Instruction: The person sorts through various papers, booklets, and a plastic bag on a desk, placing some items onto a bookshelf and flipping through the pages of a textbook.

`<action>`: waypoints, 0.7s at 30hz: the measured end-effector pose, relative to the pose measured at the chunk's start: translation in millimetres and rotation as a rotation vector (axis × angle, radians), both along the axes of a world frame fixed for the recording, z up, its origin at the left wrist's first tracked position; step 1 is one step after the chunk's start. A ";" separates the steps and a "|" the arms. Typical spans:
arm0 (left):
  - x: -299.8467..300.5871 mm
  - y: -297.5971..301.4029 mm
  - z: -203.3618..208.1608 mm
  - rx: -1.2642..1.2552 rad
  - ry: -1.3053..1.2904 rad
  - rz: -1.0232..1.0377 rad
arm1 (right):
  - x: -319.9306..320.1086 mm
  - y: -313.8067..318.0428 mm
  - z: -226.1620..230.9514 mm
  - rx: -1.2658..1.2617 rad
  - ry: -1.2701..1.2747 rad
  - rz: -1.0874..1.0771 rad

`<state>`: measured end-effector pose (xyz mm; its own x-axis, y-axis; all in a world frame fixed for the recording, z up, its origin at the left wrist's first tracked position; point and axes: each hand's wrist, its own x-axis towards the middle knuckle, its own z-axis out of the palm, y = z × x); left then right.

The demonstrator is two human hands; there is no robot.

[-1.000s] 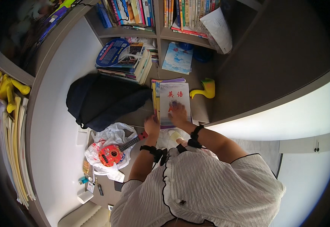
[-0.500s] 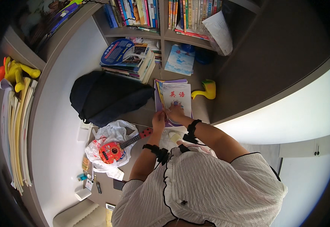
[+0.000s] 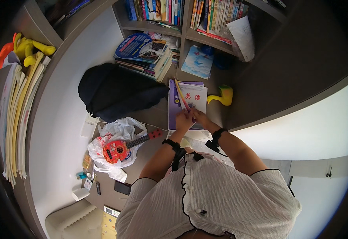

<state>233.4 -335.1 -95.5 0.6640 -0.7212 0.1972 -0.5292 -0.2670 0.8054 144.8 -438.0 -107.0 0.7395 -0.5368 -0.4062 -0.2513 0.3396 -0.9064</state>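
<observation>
A thin white-covered book (image 3: 196, 95) with red lettering lies over a purple book (image 3: 173, 107) on the desk. Along its left side rises a narrow yellow-and-red booklet (image 3: 182, 95), seen nearly edge-on. My left hand (image 3: 183, 120) is closed around the lower end of this booklet. Close against it, my right hand (image 3: 202, 118) has its fingers closed at the white book's lower edge. The fingertips meet, so their exact hold is partly hidden. A black band circles each wrist.
A black backpack (image 3: 120, 91) lies left of the books, beneath a book stack (image 3: 146, 63). Nearer stands a plastic bag (image 3: 132, 129) with a red toy ukulele (image 3: 118, 151). A yellow duck-shaped object (image 3: 223, 95) sits right of the books, beside a dark panel (image 3: 277, 71).
My left hand has shifted up and right to meet the right hand. The yellow-and-red booklet now stands across the white book's left side, and more of the purple book shows. The view has shifted slightly.
</observation>
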 end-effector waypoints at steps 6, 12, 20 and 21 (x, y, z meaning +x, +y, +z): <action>20.7 -5.5 -18.7 0.318 0.222 0.046 | -3.5 7.2 -29.0 -0.745 0.013 0.349; -9.9 -5.1 38.2 0.306 0.092 -0.073 | -31.9 -6.7 -90.7 -0.563 0.189 0.170; -66.1 -15.6 65.9 0.244 -0.094 -0.268 | -61.0 12.0 44.4 -0.114 -0.146 -0.098; -70.1 -14.5 73.6 0.232 -0.111 -0.291 | -69.1 8.0 42.9 -0.087 -0.178 -0.125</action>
